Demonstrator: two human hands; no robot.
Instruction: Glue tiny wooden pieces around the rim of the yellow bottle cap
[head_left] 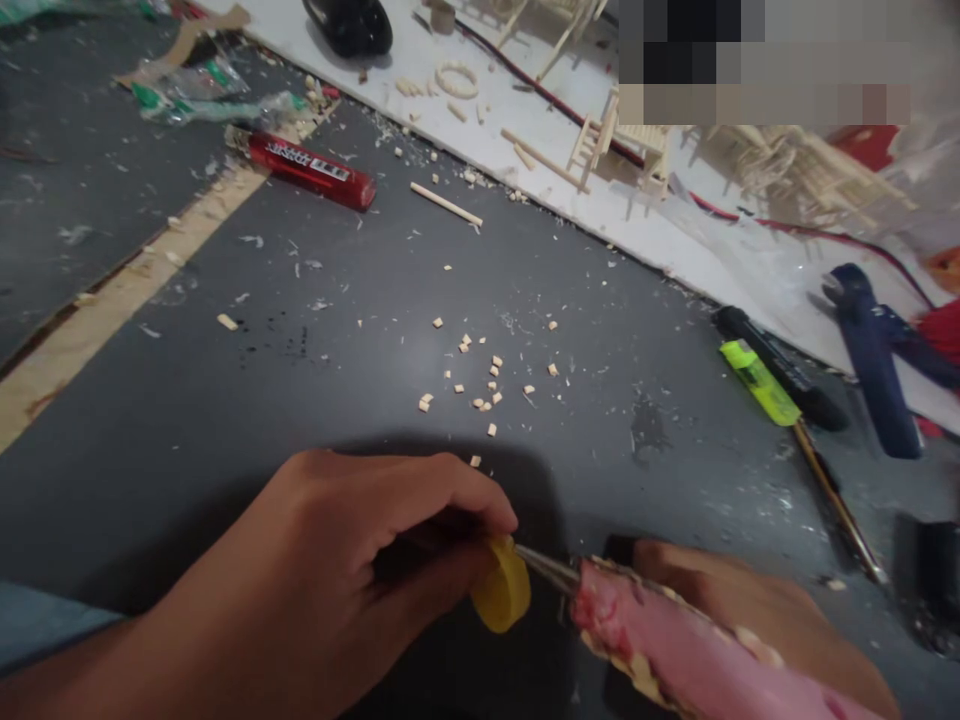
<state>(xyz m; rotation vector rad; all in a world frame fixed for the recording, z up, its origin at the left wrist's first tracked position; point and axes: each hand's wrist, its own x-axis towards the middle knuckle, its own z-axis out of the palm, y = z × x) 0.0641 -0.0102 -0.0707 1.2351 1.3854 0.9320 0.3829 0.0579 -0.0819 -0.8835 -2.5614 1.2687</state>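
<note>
My left hand (390, 540), closed in a pinch, holds a small yellow round piece (501, 590) with a curved rim between thumb and fingers. My right hand (750, 610) is wrapped round a pink-handled tool (675, 640), partly hidden behind it. The handle has ragged tan edges, and a narrow metal tip (551, 568) reaches from it to the upper edge of the yellow piece. Whether tip and piece touch, I cannot tell. Beyond my hands, several tiny cut wood bits (493, 385) lie scattered on the dark grey table (360, 330).
A red lighter (311, 172) and a thin wooden stick (446, 204) lie farther back. On the right are a yellow-green lighter (761, 383), a thin metal-shafted tool (840, 500) and dark blue-handled cutters (874, 370). Small wooden models (630, 145) stand on a white board (555, 190).
</note>
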